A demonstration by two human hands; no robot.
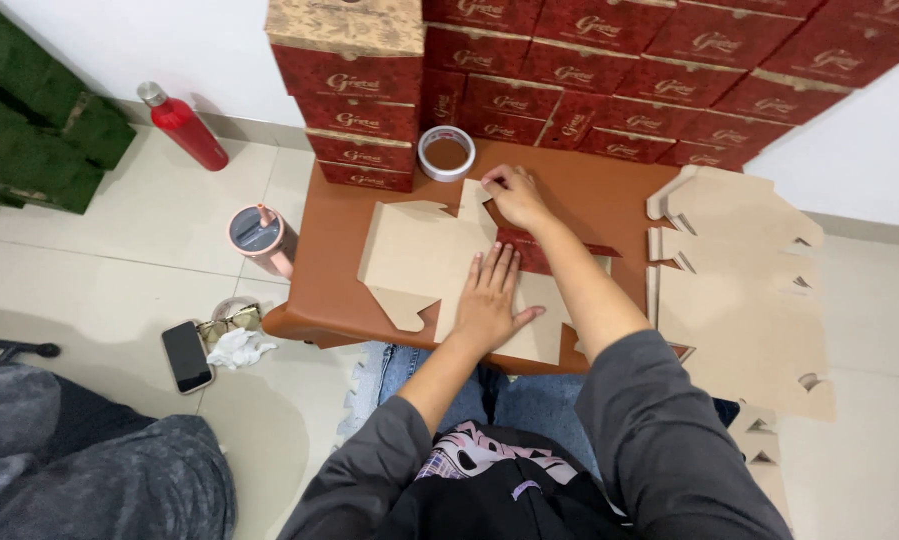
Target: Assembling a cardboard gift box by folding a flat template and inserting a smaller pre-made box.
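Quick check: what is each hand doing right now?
Left hand: open, flat on the cardboard blank.
Right hand: fingers bent, pressing the blank's top edge.

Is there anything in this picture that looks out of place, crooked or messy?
Small things only. On the floor, a crumpled white tissue lies loose beside a phone and a pair of glasses. The pile of flat cardboard blanks is fanned unevenly. The left hand and right hand press one blank flat.

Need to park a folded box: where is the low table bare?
Bare brown table lies between the tape roll, right hand and flat cardboard stack. The middle is crowded: the left hand presses the unfolded carton.
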